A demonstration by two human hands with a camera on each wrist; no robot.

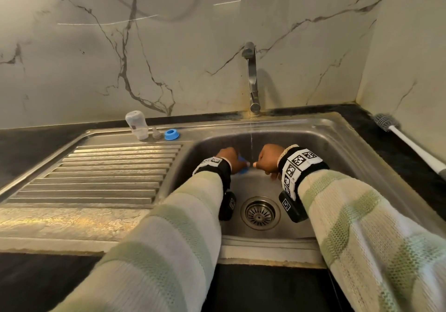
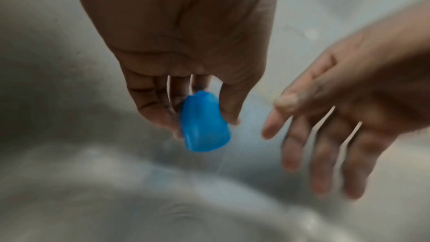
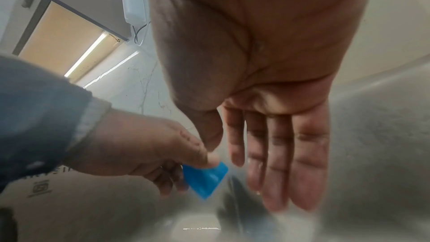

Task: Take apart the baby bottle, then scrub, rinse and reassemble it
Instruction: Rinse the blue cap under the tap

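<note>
The left hand (image 2: 186,47) pinches a small translucent blue plastic cap (image 2: 204,122) between thumb and fingertips, at the centre of the left wrist view; it holds the cap low in the basin, just beside the thin stream of water (image 1: 251,142), apparently to rinse it; the cap's open end seems to point down and away, which would let water drain, though blur makes that uncertain. The right hand (image 3: 267,98) holds nothing; its fingers (image 3: 277,154) hang straight and slightly spread, wet, close to the cap but apart from it, probably ready to rub it or take it over. Both hands sit in the middle of the head view, inside the stainless steel sink (image 1: 337,142), below the chrome tap (image 1: 252,77) and above the round drain strainer (image 1: 260,213). Further out, at the upper left of the ribbed draining board (image 1: 108,174), the frosted white bottle body (image 1: 136,124) stands beside a small clear teat (image 1: 156,133) and a blue screw ring (image 1: 171,134), set apart there presumably to stay clear of the basin. At the right edge of the head view a grey-bristled bottle brush with a white handle (image 1: 405,140) lies on the dark bench (image 1: 410,157), within reach for scrubbing; the bottle is fully apart and not yet reassembled.
</note>
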